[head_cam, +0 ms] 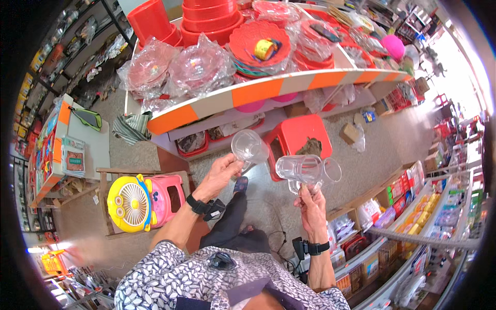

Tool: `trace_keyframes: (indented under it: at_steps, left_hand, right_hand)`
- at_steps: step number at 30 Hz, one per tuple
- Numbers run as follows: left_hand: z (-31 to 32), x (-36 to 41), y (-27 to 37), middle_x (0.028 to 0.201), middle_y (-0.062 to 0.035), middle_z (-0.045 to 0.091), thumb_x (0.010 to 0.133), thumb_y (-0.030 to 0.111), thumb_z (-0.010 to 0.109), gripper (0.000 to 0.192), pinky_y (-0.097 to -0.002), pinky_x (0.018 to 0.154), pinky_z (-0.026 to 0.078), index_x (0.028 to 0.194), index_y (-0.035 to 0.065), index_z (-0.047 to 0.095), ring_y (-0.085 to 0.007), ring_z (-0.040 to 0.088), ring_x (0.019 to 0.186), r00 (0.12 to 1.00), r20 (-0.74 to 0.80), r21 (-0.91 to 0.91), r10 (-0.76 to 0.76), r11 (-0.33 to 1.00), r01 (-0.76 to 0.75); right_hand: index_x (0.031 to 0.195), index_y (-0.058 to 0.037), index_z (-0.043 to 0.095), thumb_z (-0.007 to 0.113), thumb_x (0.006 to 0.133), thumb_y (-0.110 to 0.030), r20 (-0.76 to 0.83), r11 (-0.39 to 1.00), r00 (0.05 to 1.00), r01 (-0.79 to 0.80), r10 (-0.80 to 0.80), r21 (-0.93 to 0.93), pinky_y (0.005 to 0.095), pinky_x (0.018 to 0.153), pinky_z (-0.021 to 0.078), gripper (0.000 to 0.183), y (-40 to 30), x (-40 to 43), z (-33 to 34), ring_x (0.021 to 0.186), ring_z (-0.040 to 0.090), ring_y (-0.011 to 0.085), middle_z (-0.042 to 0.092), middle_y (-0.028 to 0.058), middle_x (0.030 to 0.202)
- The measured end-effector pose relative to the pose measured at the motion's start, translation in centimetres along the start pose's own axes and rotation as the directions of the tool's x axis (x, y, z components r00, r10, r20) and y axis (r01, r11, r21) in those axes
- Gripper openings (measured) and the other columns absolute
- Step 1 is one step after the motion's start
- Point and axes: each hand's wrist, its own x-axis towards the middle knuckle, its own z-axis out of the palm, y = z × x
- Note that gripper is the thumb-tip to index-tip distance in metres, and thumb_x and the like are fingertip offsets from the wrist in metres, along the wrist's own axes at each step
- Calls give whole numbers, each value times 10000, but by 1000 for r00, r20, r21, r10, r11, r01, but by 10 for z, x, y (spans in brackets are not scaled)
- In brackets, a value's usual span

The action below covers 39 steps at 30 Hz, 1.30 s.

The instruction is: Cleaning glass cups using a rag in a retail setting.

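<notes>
My left hand (217, 174) grips the handle of a clear mug (250, 146), whose open mouth tilts towards the upper left. My right hand (312, 205) is closed on the handles of two more clear mugs. The nearer mug (297, 168) lies on its side in the air, and the other mug (331, 169) pokes out to its right, partly overlapped by it. All three are see-through; whether they are glass or plastic I cannot tell. Both hands are above the floor, apart from each other, in front of a red plastic stool (304, 130) with a brown cloth (310, 147) on it.
A display counter with an orange-and-white edge (255, 92) bears red plastic basins (209, 23) and bagged plates (201, 66). At left, a yellow toy-faced fan (133, 203) lies beside a pink stool (168, 197). Stocked shelves (410, 217) stand at right; a cable (285, 234) trails near my feet.
</notes>
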Motion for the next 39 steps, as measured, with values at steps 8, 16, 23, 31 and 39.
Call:
trace_keyframes:
  at_steps: [8,16,23,31,39]
  left_hand:
    - [-57,74,82,892,17,630,1001,276,616,217,-252,778,481,1045,65,642,-73,577,834,973,-182,-100,142,982,-161]
    - [-151,140,140,876,19,588,1013,277,602,218,-265,720,477,979,62,616,-74,549,797,902,-359,-24,241,963,-267]
    - [-226,192,155,842,15,600,1005,289,605,213,-267,666,447,929,93,637,-80,538,744,867,-439,170,236,969,-178]
    - [-261,190,154,841,5,632,1001,312,611,245,-246,671,472,930,79,642,-82,591,762,859,-493,-117,140,967,-224]
    - [-321,190,154,851,8,623,1000,287,606,226,-246,665,457,912,83,645,-93,568,742,711,-659,40,246,955,-293]
  right_hand:
    - [1128,-59,578,653,992,-204,135,996,991,19,-7,-87,247,608,482,212,-76,100,100,710,593,87,620,-2,899]
    - [1139,-57,592,653,985,-230,381,991,925,54,-3,-123,245,612,448,239,-122,190,208,656,579,77,617,-7,866]
    - [1094,-72,593,693,965,-230,552,985,834,82,16,-152,248,610,469,227,-110,284,293,659,594,80,615,-18,881]
    - [1071,-71,605,706,952,-269,575,939,797,29,186,-344,241,603,461,252,-66,330,339,631,594,83,602,-22,845]
    - [1034,-13,585,705,942,-284,580,903,775,29,250,-428,264,540,475,310,-50,343,362,589,598,110,570,18,808]
